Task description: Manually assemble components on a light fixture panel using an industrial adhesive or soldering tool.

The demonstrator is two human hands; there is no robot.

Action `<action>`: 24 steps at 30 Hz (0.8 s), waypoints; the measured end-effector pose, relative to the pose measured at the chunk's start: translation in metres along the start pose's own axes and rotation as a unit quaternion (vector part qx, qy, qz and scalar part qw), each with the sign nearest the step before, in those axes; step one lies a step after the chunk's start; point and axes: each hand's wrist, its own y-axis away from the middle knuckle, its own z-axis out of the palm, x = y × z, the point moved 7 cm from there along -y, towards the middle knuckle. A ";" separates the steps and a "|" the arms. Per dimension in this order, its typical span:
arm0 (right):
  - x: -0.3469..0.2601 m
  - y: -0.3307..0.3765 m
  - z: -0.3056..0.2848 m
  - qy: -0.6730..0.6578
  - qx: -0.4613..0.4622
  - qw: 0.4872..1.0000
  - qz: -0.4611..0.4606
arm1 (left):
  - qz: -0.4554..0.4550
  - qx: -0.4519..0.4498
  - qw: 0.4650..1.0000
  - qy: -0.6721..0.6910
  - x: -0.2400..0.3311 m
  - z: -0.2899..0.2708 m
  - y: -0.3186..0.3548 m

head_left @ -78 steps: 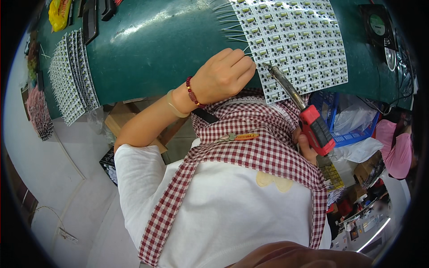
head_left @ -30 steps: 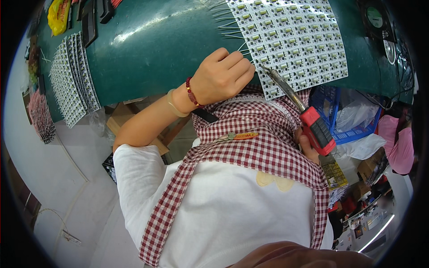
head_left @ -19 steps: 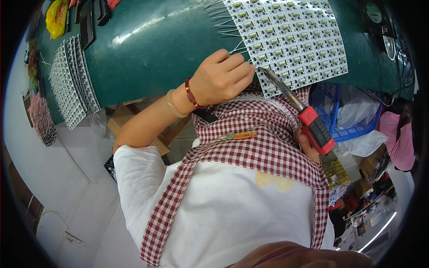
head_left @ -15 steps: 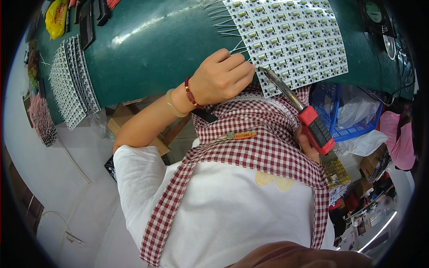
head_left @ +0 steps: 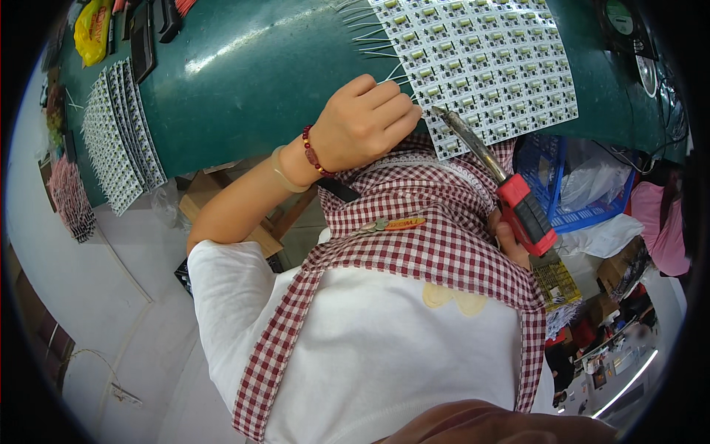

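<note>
A person in a checked apron [head_left: 399,274] sits or stands at a green table [head_left: 244,96], seen from above. A white panel [head_left: 492,74], covered in rows of small components, lies at the table's near edge, right of centre; its nearest corner appears to jut out over the apron. Thin pale wires [head_left: 379,54] stick out from the panel's left edge.

The left hand [head_left: 370,122] is curled narrow beside that edge; its fingertips are hidden, so whether they pinch a wire cannot be told. The right hand [head_left: 510,238], mostly hidden beneath the handle, appears closed around a red-and-black soldering iron [head_left: 526,211]. The iron's tip points up and left, at the panel's edge just beside the left hand's fingers; contact with the board cannot be made out.

If the iron is hot, a small slip leftward could burn those fingers. A shaky tip might scorch neighbouring components or bridge two joints, since the rows sit close together. Pressing on the overhanging corner could tip or shift the panel, and a wire tugged too soon might come away crooked.
</note>
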 end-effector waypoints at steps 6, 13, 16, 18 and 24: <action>-0.009 -0.005 0.002 0.065 -0.020 0.997 -0.048 | -0.023 0.004 1.000 0.020 -0.005 0.000 -0.001; -0.002 -0.004 0.004 0.038 -0.026 0.999 0.020 | -0.045 0.008 0.998 0.033 -0.008 0.002 -0.001; 0.005 0.000 0.004 0.076 -0.029 0.997 0.009 | -0.035 -0.002 0.999 0.024 -0.006 0.002 -0.001; 0.011 0.005 0.003 0.118 -0.019 0.992 -0.026 | -0.030 -0.005 0.999 0.018 -0.005 0.002 -0.001; -0.017 -0.005 0.002 0.074 -0.017 0.993 -0.088 | -0.036 0.002 0.999 0.029 -0.006 0.001 -0.001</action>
